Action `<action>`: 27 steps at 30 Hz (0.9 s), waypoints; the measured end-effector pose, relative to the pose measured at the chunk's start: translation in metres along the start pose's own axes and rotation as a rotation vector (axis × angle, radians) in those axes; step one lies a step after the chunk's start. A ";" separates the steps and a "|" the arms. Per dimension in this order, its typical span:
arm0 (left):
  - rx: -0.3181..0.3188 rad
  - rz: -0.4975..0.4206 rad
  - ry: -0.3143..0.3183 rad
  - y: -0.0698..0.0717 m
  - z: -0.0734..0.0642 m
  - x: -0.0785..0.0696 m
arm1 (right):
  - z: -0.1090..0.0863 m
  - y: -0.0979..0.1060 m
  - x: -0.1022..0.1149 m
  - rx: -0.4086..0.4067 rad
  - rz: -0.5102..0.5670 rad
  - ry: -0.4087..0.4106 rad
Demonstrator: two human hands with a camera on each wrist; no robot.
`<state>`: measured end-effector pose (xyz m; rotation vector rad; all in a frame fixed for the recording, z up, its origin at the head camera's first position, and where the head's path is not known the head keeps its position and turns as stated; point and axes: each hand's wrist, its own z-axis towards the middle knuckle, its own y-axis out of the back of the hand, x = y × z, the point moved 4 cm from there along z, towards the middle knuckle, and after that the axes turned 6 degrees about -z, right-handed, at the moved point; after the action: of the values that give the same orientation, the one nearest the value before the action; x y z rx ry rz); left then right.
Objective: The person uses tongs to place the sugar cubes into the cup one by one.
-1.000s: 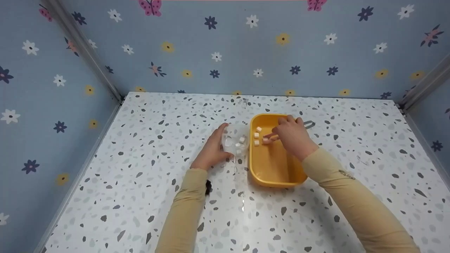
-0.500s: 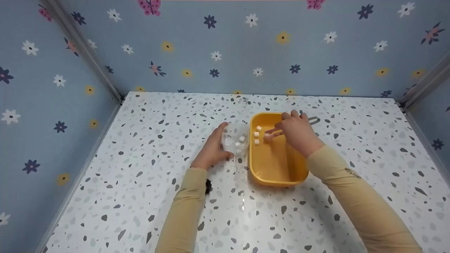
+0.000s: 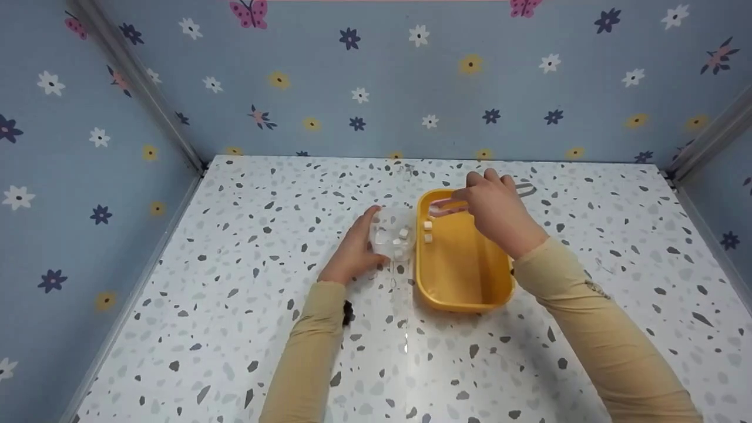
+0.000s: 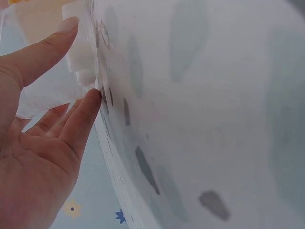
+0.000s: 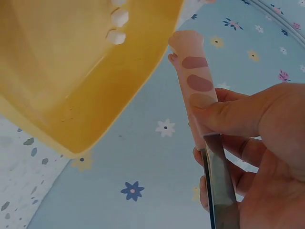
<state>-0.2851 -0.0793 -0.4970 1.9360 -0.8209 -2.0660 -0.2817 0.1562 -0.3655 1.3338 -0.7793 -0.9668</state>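
My left hand holds a small clear plastic container, thumb on one side and fingers on the other. Several white cubes lie in it; the left wrist view shows them stacked near the thumb. In my right hand are tongs with pale pink tips and a metal handle, pinched between thumb and fingers. Their tips reach into the far left corner of a yellow tub, right at a white cube there. Two more cubes sit along the tub's left wall.
The tub stands just right of the container on a white speckled table. Blue flowered panels enclose the back and both sides.
My right hand has moved away from me, and the tong tips have gone from mid-tub to the cube in the far left corner. My left hand stays on the container.
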 end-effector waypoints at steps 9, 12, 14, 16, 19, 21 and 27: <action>0.003 0.003 0.004 0.000 0.000 0.000 | -0.001 0.009 0.027 -0.038 -0.007 0.078; 0.001 0.016 0.015 0.000 0.000 0.000 | -0.002 0.007 0.034 -0.048 -0.016 0.103; -0.001 0.023 0.020 -0.001 0.001 0.000 | -0.001 0.005 0.038 -0.037 -0.022 0.108; -0.001 0.029 0.023 -0.001 0.000 0.000 | -0.002 0.003 0.041 -0.027 -0.029 0.112; -0.002 0.028 0.015 -0.001 0.000 0.000 | -0.002 0.000 0.045 -0.015 -0.033 0.126; -0.004 0.029 0.012 -0.001 0.000 0.000 | -0.002 -0.002 0.047 -0.015 -0.029 0.137; -0.007 0.025 0.015 0.000 0.001 -0.001 | -0.003 -0.008 0.049 -0.025 -0.014 0.161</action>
<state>-0.2857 -0.0785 -0.4966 1.9255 -0.8287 -2.0349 -0.2593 0.1139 -0.3776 1.3778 -0.6345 -0.8656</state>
